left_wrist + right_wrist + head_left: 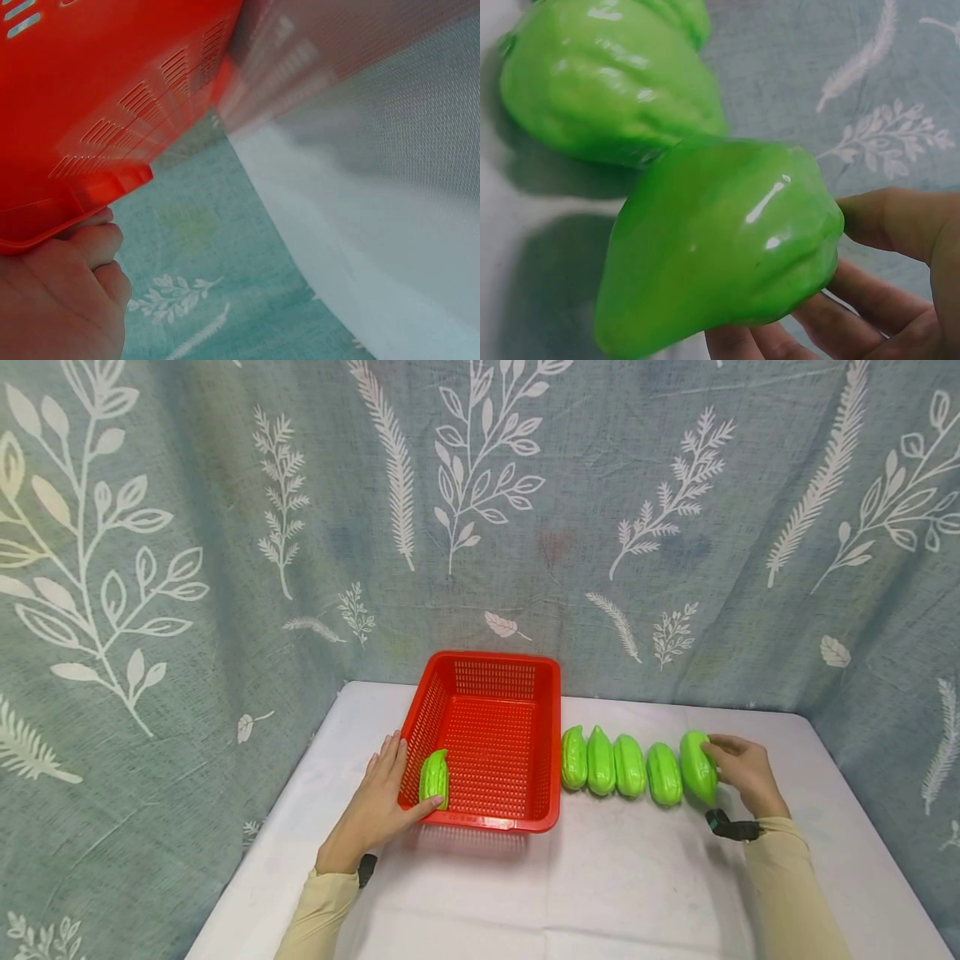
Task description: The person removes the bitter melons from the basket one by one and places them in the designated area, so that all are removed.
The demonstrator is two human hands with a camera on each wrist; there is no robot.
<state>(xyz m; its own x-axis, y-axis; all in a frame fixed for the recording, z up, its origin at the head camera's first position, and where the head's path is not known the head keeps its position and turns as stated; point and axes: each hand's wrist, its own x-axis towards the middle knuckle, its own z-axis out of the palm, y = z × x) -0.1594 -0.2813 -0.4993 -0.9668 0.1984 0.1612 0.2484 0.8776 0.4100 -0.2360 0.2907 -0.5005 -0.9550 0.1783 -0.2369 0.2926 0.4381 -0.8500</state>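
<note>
My left hand (375, 802) holds the near-left corner of a red plastic basket (551, 735), its thumb reaching over the front rim. Beneath that rim, fingers (97, 240) show in the left wrist view. Inside the basket, by the thumb, lies one glossy green ridged gourd (433, 772). At the right end of a row, my right hand (744, 772) grips another green gourd (697, 768). The right wrist view shows this gourd (727, 240) between thumb and fingers, its narrow end pointing away from the palm; some fingertips are hidden behind it.
Several similar gourds (628, 766) stand side by side between the basket and my right hand. They rest on a white-covered table (630, 877). A leaf-patterned grey-green curtain (525, 527) hangs behind and on both sides.
</note>
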